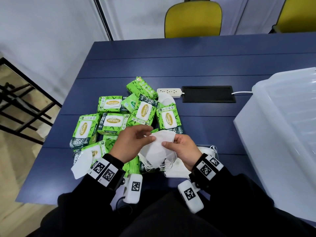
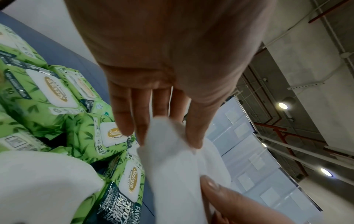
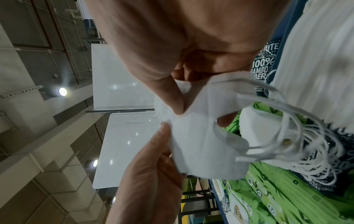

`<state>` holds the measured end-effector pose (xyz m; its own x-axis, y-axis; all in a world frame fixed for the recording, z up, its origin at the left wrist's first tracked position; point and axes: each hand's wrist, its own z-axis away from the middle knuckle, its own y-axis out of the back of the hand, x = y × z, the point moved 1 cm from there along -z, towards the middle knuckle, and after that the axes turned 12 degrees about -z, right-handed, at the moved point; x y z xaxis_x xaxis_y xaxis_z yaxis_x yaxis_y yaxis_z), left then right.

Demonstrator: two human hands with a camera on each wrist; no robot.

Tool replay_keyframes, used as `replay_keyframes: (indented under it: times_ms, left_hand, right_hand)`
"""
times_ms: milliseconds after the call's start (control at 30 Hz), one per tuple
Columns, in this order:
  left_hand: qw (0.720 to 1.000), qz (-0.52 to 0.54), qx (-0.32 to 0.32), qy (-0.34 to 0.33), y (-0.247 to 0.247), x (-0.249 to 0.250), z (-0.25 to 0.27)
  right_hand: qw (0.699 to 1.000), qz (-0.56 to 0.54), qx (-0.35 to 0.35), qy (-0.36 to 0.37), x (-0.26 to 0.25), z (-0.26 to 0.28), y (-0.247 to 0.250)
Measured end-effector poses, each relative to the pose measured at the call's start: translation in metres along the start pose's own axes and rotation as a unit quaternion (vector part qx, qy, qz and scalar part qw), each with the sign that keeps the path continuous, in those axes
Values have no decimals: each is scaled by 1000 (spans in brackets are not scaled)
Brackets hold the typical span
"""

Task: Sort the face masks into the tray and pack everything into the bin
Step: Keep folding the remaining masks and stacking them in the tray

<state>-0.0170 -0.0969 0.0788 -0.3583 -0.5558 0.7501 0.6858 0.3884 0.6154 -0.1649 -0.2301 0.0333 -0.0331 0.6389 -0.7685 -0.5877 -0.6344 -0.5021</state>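
Observation:
A stack of white face masks (image 1: 158,147) is held over the near table edge, its ear loops (image 3: 306,136) dangling. My left hand (image 1: 152,134) pinches the stack's upper left edge between thumb and fingers (image 2: 193,136). My right hand (image 1: 169,141) grips the right side, with its thumb (image 3: 178,109) pressed on the top mask. Under the right wrist a clear tray (image 1: 215,150) holds more masks. Loose masks lie at the near left (image 1: 82,165) and by the power strip (image 1: 165,99). The translucent bin (image 1: 282,134) stands at the right.
Several green wipes packs (image 1: 112,121) are heaped mid-table, beyond and under my hands. A white power strip (image 1: 169,92) and a black cable hatch (image 1: 208,94) lie behind them. Yellow chairs (image 1: 193,19) stand at the far side. The blue table (image 1: 171,65) ends close on the left.

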Motion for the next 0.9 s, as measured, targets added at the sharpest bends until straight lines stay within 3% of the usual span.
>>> replay_keyframes:
  times_ms: [100, 367, 900]
  left_hand:
    - [999, -15, -24, 14, 0, -4, 4]
    - [997, 59, 10, 46, -10, -6, 12]
    - [991, 111, 22, 69, -16, -17, 15]
  right_hand:
    - [1000, -7, 21, 11, 1, 0, 2]
    - [992, -56, 114, 14, -3, -1, 13]
    - [994, -49, 98, -8, -5, 4, 13]
